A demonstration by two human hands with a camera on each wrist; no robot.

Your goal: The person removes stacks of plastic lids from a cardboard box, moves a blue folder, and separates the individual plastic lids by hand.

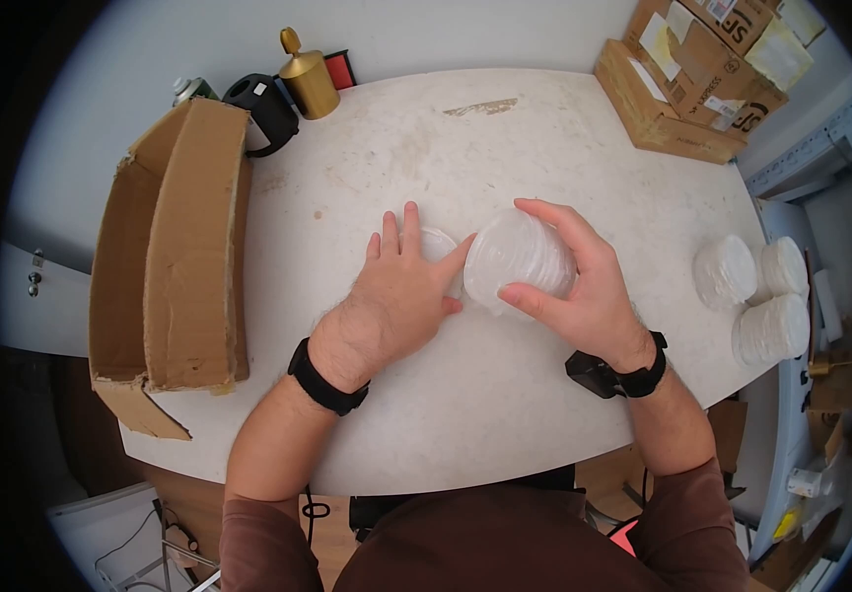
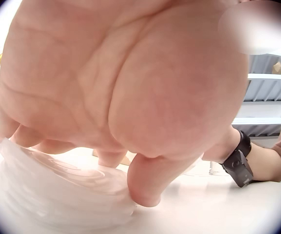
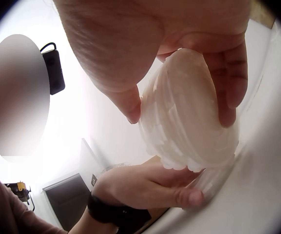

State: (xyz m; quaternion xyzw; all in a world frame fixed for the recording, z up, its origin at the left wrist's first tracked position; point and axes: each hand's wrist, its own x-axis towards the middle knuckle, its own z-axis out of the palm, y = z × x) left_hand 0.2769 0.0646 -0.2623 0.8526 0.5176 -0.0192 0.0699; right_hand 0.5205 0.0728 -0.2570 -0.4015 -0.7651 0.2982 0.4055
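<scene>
Milky-white plastic, ridged round its side: that's the stack (image 1: pixel 522 261), up in the right hand (image 1: pixel 596 281), pinched between thumb and fingers and tipped well over. Look at the lie of it! Its round face leans up and toward the left hand (image 1: pixel 396 284), so its axis runs roughly sideways, from one hand to the other, rather than straight up. That tilt looks like the relation everything turns on, for just beside it, on the left, a clear round piece (image 1: pixel 436 241) sits on the table (image 1: pixel 357 148) beneath the left hand. Left fingers there are straight and spread, laid over the piece without curling round it; the left hand is clearly the nearer to it, with the left thumb side right up by the stack.

Now, what can't we see? Most of that round piece, for a start: the hand covers it from above, and the palm fills the left wrist view, leaving a pale, washed-out ridged side (image 2: pixel 57 195). How tall it is, hard to say. The right wrist view shows the stack's lower edge close above it, but whether they touch, I can't tell.
</scene>
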